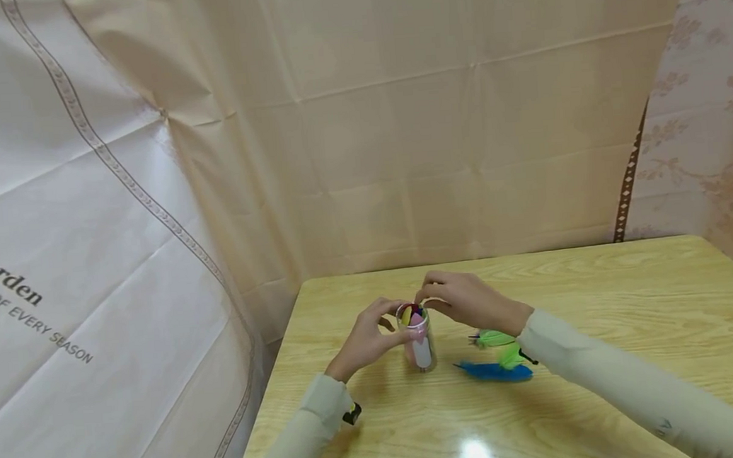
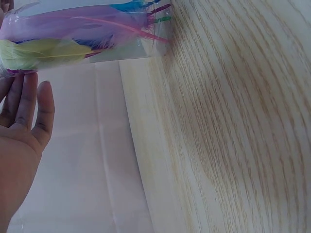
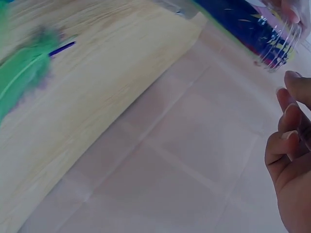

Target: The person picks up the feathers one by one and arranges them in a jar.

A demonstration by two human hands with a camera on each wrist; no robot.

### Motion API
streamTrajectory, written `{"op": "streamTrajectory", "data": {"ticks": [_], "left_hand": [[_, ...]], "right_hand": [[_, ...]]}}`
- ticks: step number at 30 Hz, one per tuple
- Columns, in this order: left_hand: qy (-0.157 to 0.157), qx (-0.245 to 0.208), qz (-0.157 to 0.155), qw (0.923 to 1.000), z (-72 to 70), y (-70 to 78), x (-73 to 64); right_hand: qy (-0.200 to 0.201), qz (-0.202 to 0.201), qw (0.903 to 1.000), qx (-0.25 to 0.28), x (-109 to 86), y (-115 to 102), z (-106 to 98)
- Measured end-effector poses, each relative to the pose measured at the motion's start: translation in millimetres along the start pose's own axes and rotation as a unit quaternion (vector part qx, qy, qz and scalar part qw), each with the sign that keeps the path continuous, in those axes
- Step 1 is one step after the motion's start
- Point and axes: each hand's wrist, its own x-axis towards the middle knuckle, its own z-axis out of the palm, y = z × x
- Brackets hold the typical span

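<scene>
A clear jar [image 1: 421,356] stands on the table, held near its rim by my left hand [image 1: 364,339], with thumb and fingers on either side. Packed inside are feathers, among them a purple feather [image 2: 102,22], a pale yellow feather [image 2: 43,54] and, in the right wrist view, dark blue feathers [image 3: 233,24]. My right hand [image 1: 474,303] is at the jar's mouth, its fingers loosely bent. In the right wrist view its fingertips [image 3: 293,75] are just off the rim, and no object shows between them.
On the wooden table [image 1: 635,331], right of the jar, lie a blue feather [image 1: 488,371] and two green feathers [image 1: 495,338], partly below my right forearm. A beige cloth [image 1: 463,144] hangs behind the table, and a white printed cloth [image 1: 89,277] hangs at the left.
</scene>
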Motion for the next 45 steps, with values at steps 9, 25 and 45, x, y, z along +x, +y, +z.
{"op": "streamTrajectory", "data": {"ticks": [9,25,45], "left_hand": [[0.002,-0.010,-0.018,0.9998,1.5,1.9,0.0],[0.003,-0.016,-0.013,0.9998,-4.4,39.6,-6.2],[-0.003,0.010,-0.008,0.9999,-0.2,0.1,-0.2]], "right_hand": [[0.022,0.006,0.9997,0.000,-14.5,7.5,-5.3],[-0.006,0.098,0.9948,-0.028,-71.9,22.4,-16.9],[-0.029,0.185,0.9805,-0.060,-144.7,30.7,-25.1]]}}
